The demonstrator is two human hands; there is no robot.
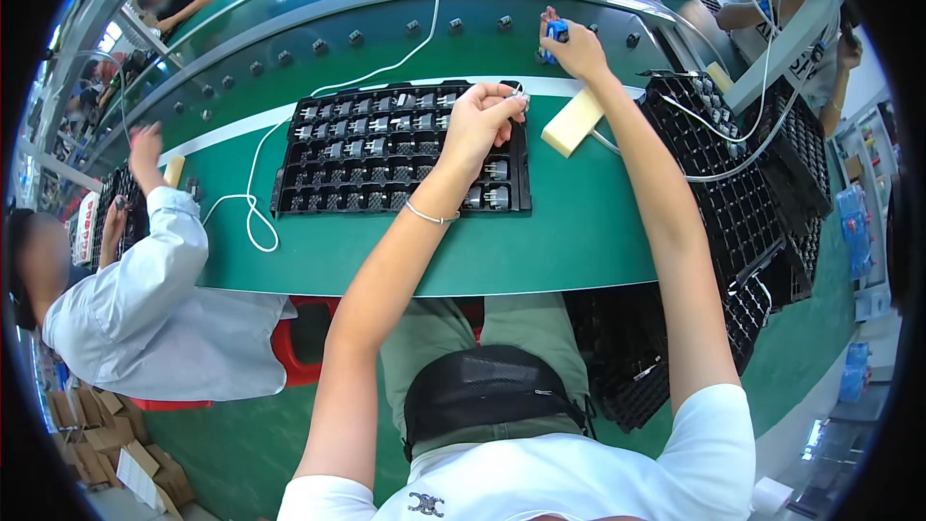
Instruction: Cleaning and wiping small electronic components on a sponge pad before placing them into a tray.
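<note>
My left hand (476, 125) is over the right part of a black compartment tray (522, 174). Its thumb and fingers are pinched round a small pale and metallic piece (522, 96), too small to name. Beyond the tray, at the edge of the green conveyor, my right hand (581, 50) has its fingers closed round a small blue object (557, 32). What kind of tool or part that is I cannot make out. Rows of small black plug-like parts (371, 124) with metal pins sit in the tray, and some of its pockets hold none.
A cream foam block (573, 123) lies below my right forearm. Black trays (709, 169) are stacked on the right, with a cable across them. Small parts (355, 38) stand spaced along the conveyor (386, 50). A white cable (253, 198) loops left of the tray. A co-worker (164, 299) sits at the left.
</note>
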